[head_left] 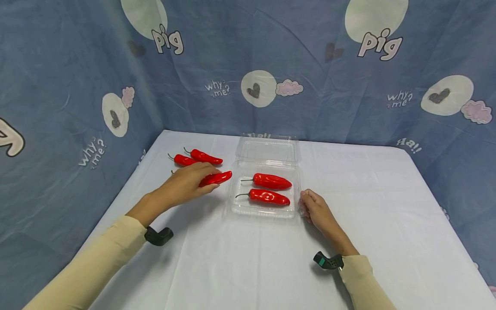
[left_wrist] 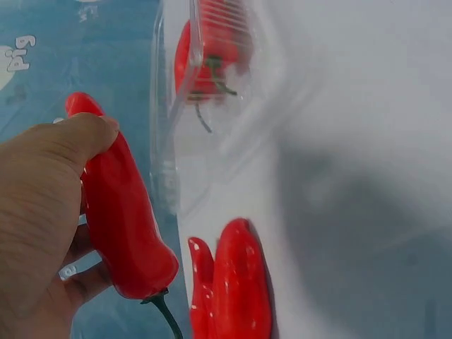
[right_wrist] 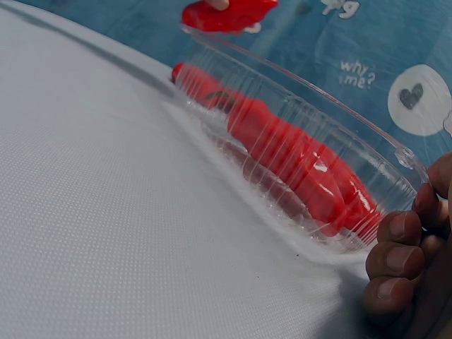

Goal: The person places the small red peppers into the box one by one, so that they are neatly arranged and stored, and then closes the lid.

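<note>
My left hand holds a red chili pepper above the table, left of a clear plastic clamshell box. In the left wrist view the thumb lies along this pepper near its tip, and its green stem points down. Two red peppers lie side by side inside the box, an upper one and a lower one, stems to the left. At the box's right edge, my right hand pinches the rim with curled fingers. The box's lid stands open at the back.
Two more red peppers, one farther back and one beside it, lie on the white-covered table behind my left hand, which partly hides them. A blue printed curtain rises behind the table and along its sides.
</note>
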The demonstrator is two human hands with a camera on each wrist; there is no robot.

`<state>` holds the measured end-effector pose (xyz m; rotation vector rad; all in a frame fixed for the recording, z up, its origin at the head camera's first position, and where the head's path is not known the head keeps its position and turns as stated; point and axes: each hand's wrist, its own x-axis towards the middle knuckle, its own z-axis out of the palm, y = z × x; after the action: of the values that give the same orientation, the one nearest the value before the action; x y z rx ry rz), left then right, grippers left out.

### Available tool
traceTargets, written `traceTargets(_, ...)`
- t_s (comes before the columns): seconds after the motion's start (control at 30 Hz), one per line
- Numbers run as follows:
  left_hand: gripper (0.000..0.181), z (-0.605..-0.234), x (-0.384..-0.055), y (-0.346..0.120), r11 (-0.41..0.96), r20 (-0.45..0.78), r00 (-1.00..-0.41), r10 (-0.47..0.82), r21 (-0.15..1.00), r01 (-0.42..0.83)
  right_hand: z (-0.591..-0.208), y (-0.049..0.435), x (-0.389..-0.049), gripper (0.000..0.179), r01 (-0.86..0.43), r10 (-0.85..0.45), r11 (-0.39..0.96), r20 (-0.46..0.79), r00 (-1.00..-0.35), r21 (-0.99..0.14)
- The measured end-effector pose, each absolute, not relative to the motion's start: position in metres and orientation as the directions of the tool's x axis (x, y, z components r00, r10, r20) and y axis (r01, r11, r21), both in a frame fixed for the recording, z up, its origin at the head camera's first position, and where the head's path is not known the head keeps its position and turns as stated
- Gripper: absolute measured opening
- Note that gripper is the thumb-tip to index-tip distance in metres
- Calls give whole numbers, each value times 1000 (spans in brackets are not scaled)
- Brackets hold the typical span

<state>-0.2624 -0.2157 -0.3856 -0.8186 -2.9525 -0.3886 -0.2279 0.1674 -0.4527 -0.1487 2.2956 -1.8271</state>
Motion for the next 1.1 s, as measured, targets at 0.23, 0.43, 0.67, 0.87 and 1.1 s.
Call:
traceTargets(0.23, 45, -382, -263, -201, 814, 108, -842, 528, 218, 538, -454, 167, -228, 33, 41, -204, 215, -86, -975, -976)
traceTargets(0.43, 43, -382, -266, -187, 799, 108, -825, 555, 206, 565, -454, 168, -229, 33, 28, -206, 221, -75, -976, -975)
traceTargets(0.67, 42, -383, -269, -166, 776, 112, -800, 589, 199, 599, -455, 168, -229, 33, 24, -203, 231, -72, -976, -973)
traceTargets(0.87, 44, -384, -271, -146, 757, 92, -778, 622, 183, 627, -457, 170, -230, 33, 28, -207, 216, -73, -976, -976)
traceTargets(1.1, 47, -383, -270, -123, 737, 58, -758, 650, 195, 647, -484, 175, -242, 38, 9, -198, 222, -54, -979, -975)
